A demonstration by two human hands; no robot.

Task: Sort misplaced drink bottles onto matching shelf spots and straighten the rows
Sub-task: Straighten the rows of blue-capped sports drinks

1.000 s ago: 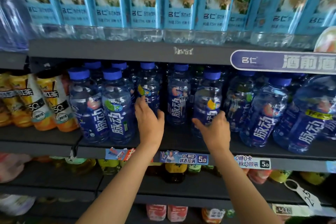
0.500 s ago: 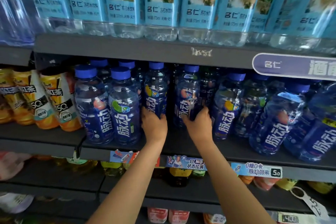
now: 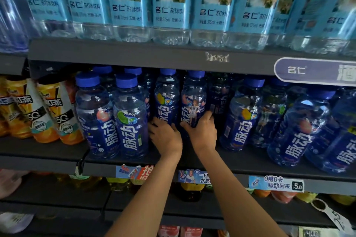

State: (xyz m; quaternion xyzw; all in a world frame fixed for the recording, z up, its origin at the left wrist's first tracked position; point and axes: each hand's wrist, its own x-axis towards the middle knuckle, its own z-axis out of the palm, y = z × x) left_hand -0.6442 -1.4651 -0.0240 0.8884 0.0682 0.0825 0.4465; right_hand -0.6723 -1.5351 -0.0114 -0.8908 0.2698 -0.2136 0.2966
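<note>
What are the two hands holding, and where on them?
Each grips a blue bottle low on its body: left hand one, right hand its neighbour.

Tea bottles (image 3: 44, 113) stand left of drink bottles (image 3: 131, 117).

Both bare forearms reach up and forward toward the middle shelf (image 3: 192, 161), rising from the lower edge of the view and converging above its front lip. The left hand (image 3: 167, 137) sits just above that lip, back of the hand facing the camera, fingers (image 3: 154, 124) spread and pointing left and up. The right hand (image 3: 203, 132) is close beside it, nearly touching, thumb out to the left and fingers seemingly curled, though their tips are hidden.
</note>
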